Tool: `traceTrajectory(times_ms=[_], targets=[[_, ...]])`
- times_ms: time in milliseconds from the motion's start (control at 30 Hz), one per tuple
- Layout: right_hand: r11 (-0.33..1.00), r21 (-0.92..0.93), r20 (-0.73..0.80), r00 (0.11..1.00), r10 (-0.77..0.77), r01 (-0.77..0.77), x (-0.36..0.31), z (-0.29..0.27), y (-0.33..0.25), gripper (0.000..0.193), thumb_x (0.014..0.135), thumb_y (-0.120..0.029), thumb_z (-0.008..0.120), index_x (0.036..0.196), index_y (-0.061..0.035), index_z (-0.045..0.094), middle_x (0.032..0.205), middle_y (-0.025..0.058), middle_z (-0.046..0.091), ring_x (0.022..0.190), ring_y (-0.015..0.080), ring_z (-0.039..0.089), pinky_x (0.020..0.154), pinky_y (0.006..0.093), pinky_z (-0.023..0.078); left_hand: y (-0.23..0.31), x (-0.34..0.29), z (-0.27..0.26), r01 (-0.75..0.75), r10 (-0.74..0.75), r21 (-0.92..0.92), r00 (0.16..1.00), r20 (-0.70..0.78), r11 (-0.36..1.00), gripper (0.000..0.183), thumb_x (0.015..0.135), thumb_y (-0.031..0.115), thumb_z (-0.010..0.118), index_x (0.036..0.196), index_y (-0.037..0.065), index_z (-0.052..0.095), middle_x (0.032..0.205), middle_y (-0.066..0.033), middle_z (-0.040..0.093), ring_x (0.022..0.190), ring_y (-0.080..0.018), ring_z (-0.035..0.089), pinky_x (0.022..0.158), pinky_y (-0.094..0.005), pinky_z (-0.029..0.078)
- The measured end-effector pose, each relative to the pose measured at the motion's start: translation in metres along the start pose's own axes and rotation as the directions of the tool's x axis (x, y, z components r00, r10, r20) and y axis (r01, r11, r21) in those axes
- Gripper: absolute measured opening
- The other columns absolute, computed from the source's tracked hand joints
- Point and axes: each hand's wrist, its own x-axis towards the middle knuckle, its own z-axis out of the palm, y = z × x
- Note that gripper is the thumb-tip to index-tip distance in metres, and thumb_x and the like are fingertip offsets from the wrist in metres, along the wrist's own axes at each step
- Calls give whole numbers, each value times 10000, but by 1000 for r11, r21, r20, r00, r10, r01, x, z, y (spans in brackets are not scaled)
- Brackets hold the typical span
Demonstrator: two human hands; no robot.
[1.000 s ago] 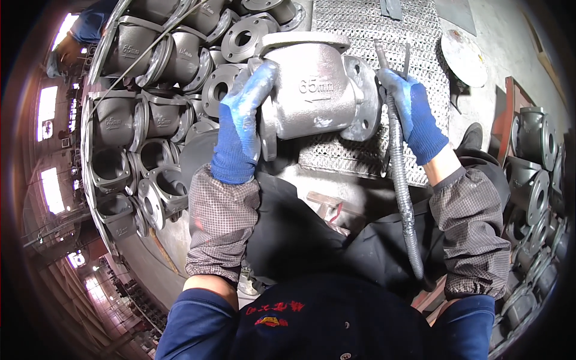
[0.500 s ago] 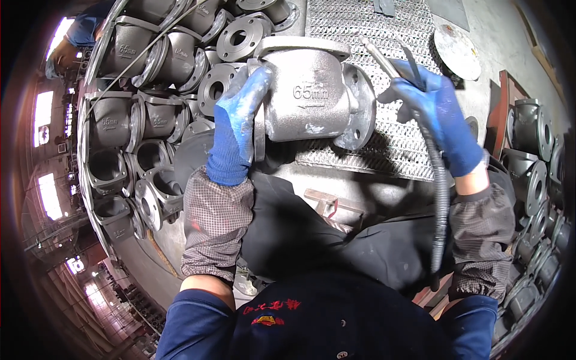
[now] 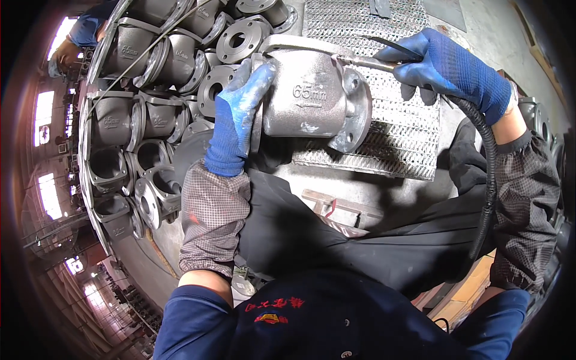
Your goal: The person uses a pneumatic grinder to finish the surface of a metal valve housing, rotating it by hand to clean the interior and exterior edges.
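Observation:
A grey cast-iron valve body [image 3: 303, 99] with flanged ends is propped before me, and my left hand [image 3: 242, 99], in a blue glove, is closed on its left flange. My right hand [image 3: 441, 66], gloved as well, grips a slim hand grinder [image 3: 375, 62] with a dark lever along its handle. The grinder's thin tip reaches the upper right of the casting, just under the top flange; whether it touches there I cannot tell. From my right hand a black ribbed hose [image 3: 489, 180] curves down past my right forearm.
Stacked valve castings [image 3: 114, 117] fill the left side, with a thin rod [image 3: 147, 48] slanting across them. Under the work lies a slotted metal mat [image 3: 402, 144]. More castings [image 3: 531, 114] stand at far right. Another person's arm [image 3: 84, 31] shows at upper left.
My right hand has swung the grinder from pointing up and away to lying nearly level, its tip at the casting. My right arm moved outward; the valve body shifted slightly left.

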Motion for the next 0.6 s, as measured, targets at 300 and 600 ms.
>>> traceTrajectory(times_ms=[300,600], targets=[[1000,7,-30,999,-14,14,-2,4,-4,355,814,-112,543,1139,11,612,615,78,633,420,87,533,406,212,448,15,0,14,-181,177,-182,984,-36,967,406,887,280,604,1161,-13,547,1004,-64,602,862,-98,580,747,-219,483],[897,389,-115,955,274,-210,-41,56,-4,441,864,-216,532,1189,82,526,690,109,648,504,103,574,479,212,475,19,-10,20,139,-177,-476,984,-36,868,371,877,205,618,1164,-21,558,1032,-73,603,865,-125,598,741,-238,500]])
